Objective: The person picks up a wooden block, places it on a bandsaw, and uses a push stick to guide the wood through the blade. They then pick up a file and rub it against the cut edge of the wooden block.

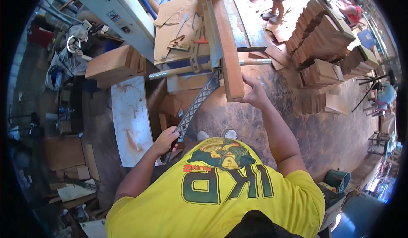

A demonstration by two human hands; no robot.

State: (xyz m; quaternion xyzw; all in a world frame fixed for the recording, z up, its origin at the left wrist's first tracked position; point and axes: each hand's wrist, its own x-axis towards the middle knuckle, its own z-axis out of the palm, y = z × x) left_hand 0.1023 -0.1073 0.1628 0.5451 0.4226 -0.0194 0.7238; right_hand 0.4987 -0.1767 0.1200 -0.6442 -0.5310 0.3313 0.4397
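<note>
A long wooden board (230,47) lies along the saw table beside a metal fence, its near end sticking out toward me. My right hand (254,92) grips that near end, thumb and fingers around its corner. Lower left, my left hand (166,140) is closed around the dark handle of a black lattice-patterned lever (196,104), which runs up to the machine near the fence. On the machine's wooden side table (180,15) rest a wooden block tool (178,43) and a red-handled tool (201,39).
Stacks of boards (316,34) stand at the right, with a person's legs (278,4) near them. A white panel (131,119) and a wooden stack (111,66) are at the left. A green bucket (338,179) sits lower right.
</note>
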